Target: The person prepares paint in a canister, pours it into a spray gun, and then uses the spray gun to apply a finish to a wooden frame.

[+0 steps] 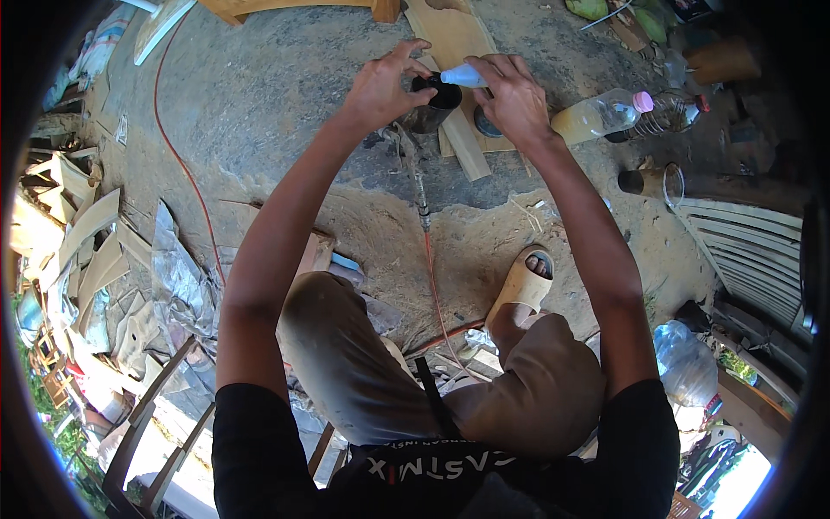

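Observation:
My right hand (517,99) grips a small pale-blue bottle (464,76), tilted with its narrow end over a dark cup (443,95). At the cup's left rim is my left hand (385,85), thumb and a finger closed on the edge while other fingers stretch away. What lies inside the cup is too dark to make out. Beside the cup is a spray gun (402,147), its metal handle joined to a thin red hose (430,259). A small round dark container (487,123) stands under my right hand, partly hidden.
Wooden boards (467,151) lie around the cup. To the right is a clear plastic bottle (596,117) with a pink cap and yellowish liquid. Wood scraps (91,251) pile up at left; a slatted white panel (748,251) stands at right. Another red hose (173,156) crosses the ground.

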Demonstrator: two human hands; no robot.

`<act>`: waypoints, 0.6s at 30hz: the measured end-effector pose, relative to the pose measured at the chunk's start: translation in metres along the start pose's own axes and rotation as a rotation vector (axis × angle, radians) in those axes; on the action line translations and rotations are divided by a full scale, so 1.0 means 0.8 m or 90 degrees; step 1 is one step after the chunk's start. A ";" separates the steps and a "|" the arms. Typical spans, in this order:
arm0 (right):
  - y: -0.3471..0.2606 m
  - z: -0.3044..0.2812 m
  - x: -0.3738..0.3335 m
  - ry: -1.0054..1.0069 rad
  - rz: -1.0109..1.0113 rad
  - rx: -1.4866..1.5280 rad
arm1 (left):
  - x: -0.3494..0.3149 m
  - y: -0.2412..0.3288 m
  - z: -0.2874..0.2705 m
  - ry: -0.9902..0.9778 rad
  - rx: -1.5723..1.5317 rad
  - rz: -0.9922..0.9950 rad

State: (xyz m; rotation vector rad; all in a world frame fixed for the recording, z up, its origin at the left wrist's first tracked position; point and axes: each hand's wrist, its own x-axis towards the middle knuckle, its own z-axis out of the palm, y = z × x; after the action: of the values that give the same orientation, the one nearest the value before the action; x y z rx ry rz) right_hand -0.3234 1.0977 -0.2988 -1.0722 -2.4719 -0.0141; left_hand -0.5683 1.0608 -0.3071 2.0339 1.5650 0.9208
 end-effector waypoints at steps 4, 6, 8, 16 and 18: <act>-0.002 0.000 0.004 -0.015 -0.003 -0.005 | 0.000 0.001 0.003 0.000 -0.003 0.011; -0.003 0.002 0.005 -0.012 -0.009 -0.024 | 0.000 0.001 0.004 -0.002 -0.015 0.006; -0.003 0.004 0.007 -0.007 -0.018 -0.033 | 0.001 0.000 0.005 -0.003 -0.006 -0.003; -0.005 0.006 0.007 0.005 -0.012 -0.035 | 0.000 -0.004 0.007 -0.005 0.002 0.013; -0.006 0.005 0.005 -0.009 0.018 0.009 | 0.000 -0.003 0.004 -0.009 0.006 0.023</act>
State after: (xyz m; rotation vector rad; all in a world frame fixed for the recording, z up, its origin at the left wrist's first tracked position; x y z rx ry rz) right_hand -0.3305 1.0981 -0.2997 -1.1052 -2.4657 0.0190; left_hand -0.5680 1.0616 -0.3112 2.0769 1.5317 0.9117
